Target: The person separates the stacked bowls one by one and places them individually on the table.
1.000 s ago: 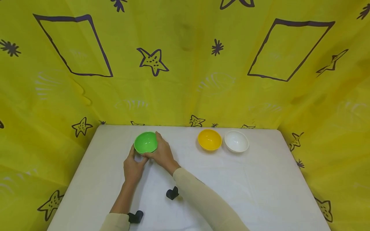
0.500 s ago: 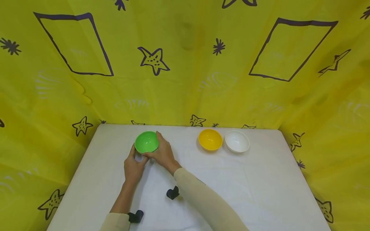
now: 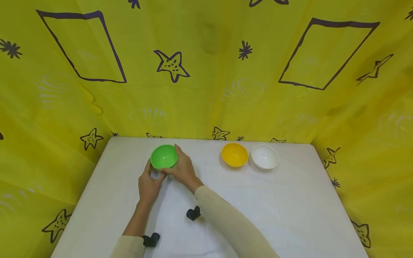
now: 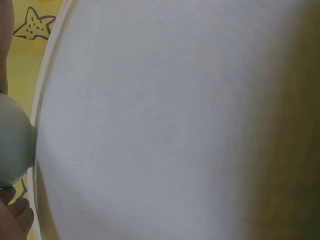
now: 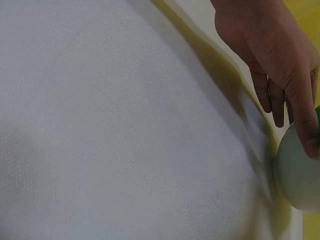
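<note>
A green bowl (image 3: 164, 156) stands upright at the back left of the white table in the head view. My left hand (image 3: 149, 185) holds its left and near side, fingers curled along the wall. From the right, my right hand (image 3: 183, 168) grips it, thumb at the near rim and fingers around the far right side. Both wrist views show a pale outer wall of a bowl (image 4: 14, 142) with its foot at the tabletop; whether this is a second bowl under the green one I cannot tell. In the right wrist view the thumb (image 5: 306, 127) presses that wall.
A yellow bowl (image 3: 235, 155) and a white bowl (image 3: 265, 157) stand side by side at the back right of the table (image 3: 258, 215). Black wrist-camera pieces (image 3: 193, 213) show beside the sleeves. A yellow patterned curtain (image 3: 206, 107) closes off the back and sides.
The head view has shifted very slightly. Both hands keep their hold on the green bowl, and the yellow and white bowls stay in place.
</note>
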### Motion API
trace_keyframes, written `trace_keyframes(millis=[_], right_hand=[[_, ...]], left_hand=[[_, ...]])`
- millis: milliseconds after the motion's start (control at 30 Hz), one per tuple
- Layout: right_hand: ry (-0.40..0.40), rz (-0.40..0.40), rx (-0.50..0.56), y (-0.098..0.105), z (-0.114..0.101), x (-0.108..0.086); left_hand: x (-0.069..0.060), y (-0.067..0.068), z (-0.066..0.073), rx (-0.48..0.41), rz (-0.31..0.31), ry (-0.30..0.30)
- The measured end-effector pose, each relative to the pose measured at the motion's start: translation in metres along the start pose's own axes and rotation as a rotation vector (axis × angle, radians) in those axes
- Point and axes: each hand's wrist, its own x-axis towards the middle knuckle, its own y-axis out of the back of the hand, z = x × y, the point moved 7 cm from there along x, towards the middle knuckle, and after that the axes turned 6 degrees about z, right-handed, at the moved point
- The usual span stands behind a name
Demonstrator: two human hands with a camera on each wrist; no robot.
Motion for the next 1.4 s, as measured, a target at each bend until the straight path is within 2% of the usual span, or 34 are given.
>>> trace_keyframes(millis=[400,567,667,1000,1400], right_hand=[[0.088,0.043,0.018,0.013,-0.012,0.000],[0.124,0.086,0.026,0.025,-0.017,0.001],[0.120,0.112,0.046,0.033,-0.017,0.001],[0.096,0.197,0.068,0.062,0.001,-0.001],[0.076,0.259,0.111,0.084,0.023,-0.008]], left_hand=[[0.000,0.001,-0.002,-0.006,0.007,0.018],[0.000,0.003,0.001,-0.011,0.006,0.013],[-0.001,0.003,0.003,-0.014,0.009,0.008],[-0.001,0.000,0.001,-0.012,-0.002,0.020],[0.000,-0.001,-0.001,0.007,-0.012,0.035]])
